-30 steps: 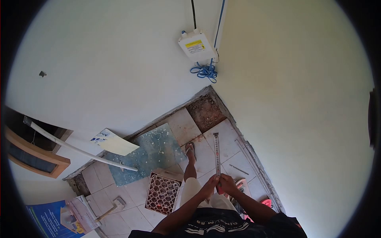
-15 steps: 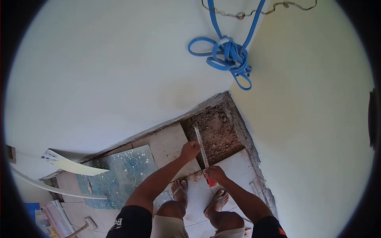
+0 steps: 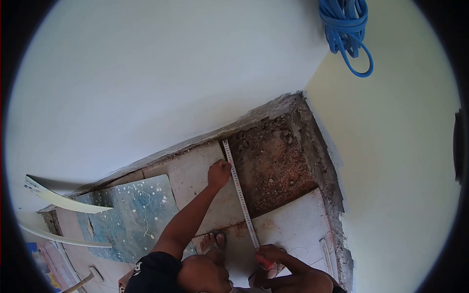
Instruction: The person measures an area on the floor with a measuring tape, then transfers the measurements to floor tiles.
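The tape [image 3: 239, 189] lies stretched across the floor between a tile [image 3: 200, 178] and the bare soil [image 3: 273, 171], its red case [image 3: 264, 261] clasped in the right hand [image 3: 271, 253]; the left hand [image 3: 219, 174], curled, meets its edge nearer the far end, whether pinching I cannot tell

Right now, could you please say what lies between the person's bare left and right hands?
A narrow white measuring tape stretches between the left hand and the right hand in the head view.

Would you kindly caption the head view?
Along brown soil, the right hand holds a red-cased white measuring tape, left hand beside it.
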`<state>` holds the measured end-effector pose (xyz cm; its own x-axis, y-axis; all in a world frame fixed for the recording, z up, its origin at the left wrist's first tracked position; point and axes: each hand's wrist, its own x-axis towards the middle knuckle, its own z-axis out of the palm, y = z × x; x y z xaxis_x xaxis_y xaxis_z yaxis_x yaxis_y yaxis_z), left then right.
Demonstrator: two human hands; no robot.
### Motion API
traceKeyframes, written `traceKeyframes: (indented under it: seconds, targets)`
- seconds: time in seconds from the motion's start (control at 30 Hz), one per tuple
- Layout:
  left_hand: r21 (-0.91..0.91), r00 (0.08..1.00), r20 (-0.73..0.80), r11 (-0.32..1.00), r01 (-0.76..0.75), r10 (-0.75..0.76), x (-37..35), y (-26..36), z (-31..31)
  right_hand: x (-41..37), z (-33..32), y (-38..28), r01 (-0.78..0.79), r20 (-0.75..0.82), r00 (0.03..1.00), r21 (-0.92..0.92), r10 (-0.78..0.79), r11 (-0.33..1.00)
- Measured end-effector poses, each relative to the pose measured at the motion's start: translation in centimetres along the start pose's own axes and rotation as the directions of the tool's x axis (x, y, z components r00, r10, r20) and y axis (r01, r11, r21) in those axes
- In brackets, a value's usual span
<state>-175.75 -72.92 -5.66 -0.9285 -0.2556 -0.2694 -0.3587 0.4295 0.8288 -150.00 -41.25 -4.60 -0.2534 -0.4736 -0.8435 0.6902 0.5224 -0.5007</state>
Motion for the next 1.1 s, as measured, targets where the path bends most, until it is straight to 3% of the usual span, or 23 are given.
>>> traceKeyframes:
  seconds: [0.07,0.13,0.2,0.3,0.37,0.5,0.6,0.67,0.77,1.0,1.1]
  targets:
    - [-0.021,0.999,-0.021,0.999,0.028,-0.029,-0.1,0.6,0.2,0.5,-0.2,-1.3,0.011,-0.053,0.998,-0.225,-0.023,0.974]
    - [-0.042,0.997,-0.052,0.998,0.054,-0.057,0.0,-0.5,0.6,1.0,-0.4,-0.9,-0.03,-0.066,0.998,-0.121,0.022,0.992]
    - [0.126,0.984,-0.083,0.982,-0.144,0.155,0.4,-1.3,0.7,1.3,-1.2,-1.0,-0.068,-0.076,0.995,-0.037,0.065,0.997]
    - [-0.002,1.0,-0.011,1.0,-0.015,0.015,0.4,-1.0,0.3,1.2,-1.5,-1.7,-0.139,-0.147,0.978,0.05,0.145,0.989]
    - [-0.006,1.0,-0.018,1.0,-0.024,0.024,0.5,-0.9,0.3,1.4,-1.5,-1.7,-0.038,-0.193,0.981,-0.021,0.034,0.999]
    - [-0.029,1.0,-0.009,0.999,0.012,-0.012,0.3,-0.3,0.1,1.6,-1.4,-1.9,-0.089,-0.139,0.985,0.101,0.103,0.991]
    - [-0.021,1.0,-0.021,1.0,-0.002,0.002,0.6,-0.5,0.2,2.1,-1.9,-1.5,-0.085,-0.171,0.981,0.075,0.097,0.994]
    - [-0.034,1.0,-0.012,0.999,0.015,-0.016,0.9,-0.9,0.2,2.3,-2.3,-1.9,-0.07,-0.176,0.983,-0.076,0.055,0.995]
    - [-0.046,0.999,-0.008,0.998,0.049,-0.049,1.2,-0.9,0.1,2.8,-2.6,-1.6,-0.016,-0.166,0.986,-0.156,-0.011,0.988]
    - [0.019,0.998,0.008,0.998,0.056,-0.056,1.4,-0.5,-0.5,2.3,-2.5,-3.3,-0.078,-0.185,0.982,-0.155,0.049,0.985]
    - [0.002,0.997,0.018,0.997,0.079,-0.079,1.4,-0.5,-0.5,2.0,-2.4,-3.6,-0.032,-0.233,0.972,-0.19,-0.014,0.981]
